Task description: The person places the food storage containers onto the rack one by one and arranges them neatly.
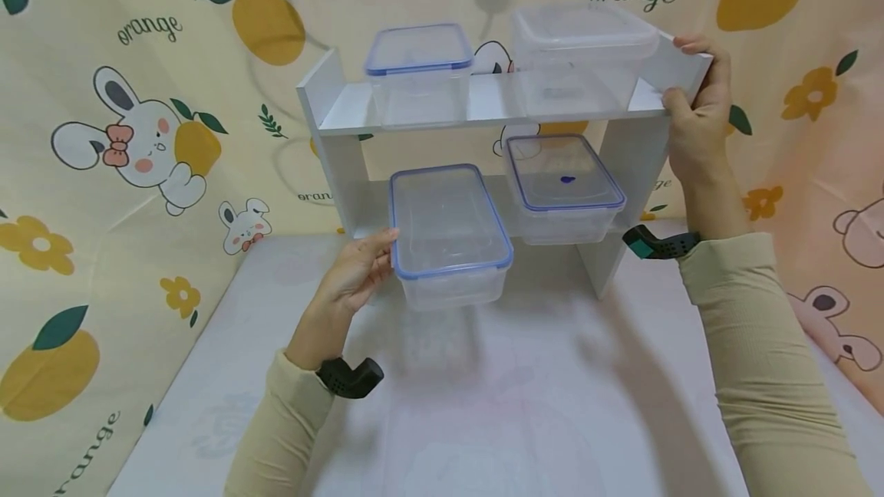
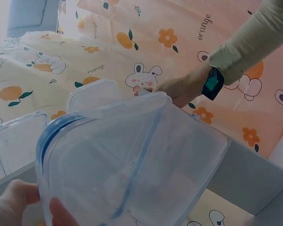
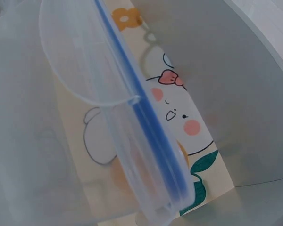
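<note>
My left hand [image 1: 359, 271] pinches the left edge of a clear plastic food container [image 1: 449, 232] whose lid has a blue seal. This container juts forward from the lower board of a small white shelf [image 1: 400, 127], tilted toward me. In the left wrist view the same container fills the middle, and part of the left hand [image 2: 19, 200] shows at its corner. My right hand [image 1: 700, 117] grips the shelf's upper right side panel, thumb in front. A second blue-sealed container [image 1: 566, 182] stands on the lower board at the right; the right wrist view shows a blue-sealed container [image 3: 155, 136] close up.
On the shelf's top board stand a blue-rimmed container [image 1: 420, 83] at the left and a larger container with a whitish lid [image 1: 580, 60] at the right. A white table [image 1: 483, 420] lies in front. Behind hangs a patterned cloth [image 1: 173, 198] with rabbits and oranges.
</note>
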The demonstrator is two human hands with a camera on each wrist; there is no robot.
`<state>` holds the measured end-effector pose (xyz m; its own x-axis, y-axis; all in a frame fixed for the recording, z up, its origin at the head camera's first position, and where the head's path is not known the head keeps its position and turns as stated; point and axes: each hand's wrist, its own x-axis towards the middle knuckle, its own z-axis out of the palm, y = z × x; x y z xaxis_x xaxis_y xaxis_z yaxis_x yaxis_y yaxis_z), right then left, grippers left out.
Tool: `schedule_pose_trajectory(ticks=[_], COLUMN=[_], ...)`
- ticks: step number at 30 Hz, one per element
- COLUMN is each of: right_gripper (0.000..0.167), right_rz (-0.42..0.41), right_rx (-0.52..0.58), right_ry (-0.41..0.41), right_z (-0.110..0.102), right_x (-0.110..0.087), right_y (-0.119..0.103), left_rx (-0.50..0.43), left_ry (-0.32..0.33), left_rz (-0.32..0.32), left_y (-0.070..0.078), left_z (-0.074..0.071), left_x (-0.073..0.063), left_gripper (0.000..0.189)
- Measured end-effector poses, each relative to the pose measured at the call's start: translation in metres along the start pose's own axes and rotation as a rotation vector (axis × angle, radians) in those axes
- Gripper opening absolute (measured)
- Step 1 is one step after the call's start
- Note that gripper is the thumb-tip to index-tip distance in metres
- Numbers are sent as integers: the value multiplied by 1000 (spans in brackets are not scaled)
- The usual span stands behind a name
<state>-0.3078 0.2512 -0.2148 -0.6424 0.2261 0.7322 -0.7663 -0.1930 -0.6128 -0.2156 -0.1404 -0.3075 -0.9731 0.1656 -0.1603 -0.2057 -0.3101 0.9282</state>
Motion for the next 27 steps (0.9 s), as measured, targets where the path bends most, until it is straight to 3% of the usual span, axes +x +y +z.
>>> schedule_pose_trajectory(ticks=[6, 13, 20, 27], right_gripper=[46, 46, 47, 48], right_rz=[2, -4, 0, 2], right_rx=[-14, -3, 2, -7], right_ry=[6, -5, 0, -1], right_z=[-1, 0, 0, 0], right_x=[0, 0, 0, 1], right_y=[1, 1, 2, 1], left_rx=[-26, -44, -162, -157], left_ry=[52, 44, 58, 31], left_rz=[-15, 10, 10, 28], left_y=[2, 5, 9, 11], left_z=[1, -1, -1, -1], left_x=[7, 14, 25, 28], left_gripper=[9, 8, 14, 13])
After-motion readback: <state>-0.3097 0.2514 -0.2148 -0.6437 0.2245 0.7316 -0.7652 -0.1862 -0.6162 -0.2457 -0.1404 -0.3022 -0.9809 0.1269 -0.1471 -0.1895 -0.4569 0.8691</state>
